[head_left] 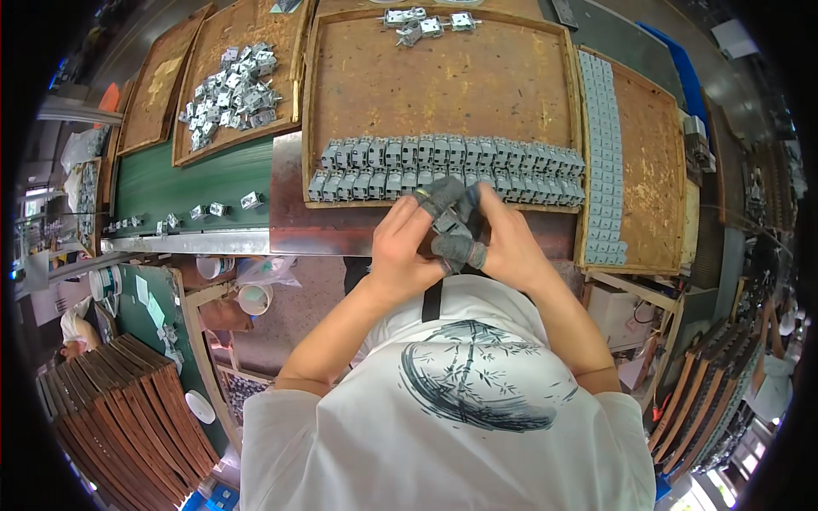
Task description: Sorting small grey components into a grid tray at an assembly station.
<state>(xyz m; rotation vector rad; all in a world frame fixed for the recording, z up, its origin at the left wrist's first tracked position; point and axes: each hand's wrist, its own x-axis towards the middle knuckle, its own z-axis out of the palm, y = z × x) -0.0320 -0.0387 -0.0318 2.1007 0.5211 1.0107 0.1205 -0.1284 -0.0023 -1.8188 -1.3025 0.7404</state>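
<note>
My left hand (407,247) and my right hand (509,243) meet in front of my chest, at the near edge of a wooden tray (443,94). Grey finger covers hide some fingertips on both. Pinched between them is a small grey metal part (448,223), mostly hidden by the fingers. Just beyond, two long rows of matching metal parts (443,152) stand side by side along the tray's near side. A few loose parts (430,25) lie at the tray's far edge.
To the left, a second wooden tray (192,145) bears a heap of metal parts (234,94). Several parts (251,201) sit on the green belt (187,183). At right, another tray (652,170) holds packed rows. Stacked wooden trays (128,417) stand lower left, near a white bucket (255,299).
</note>
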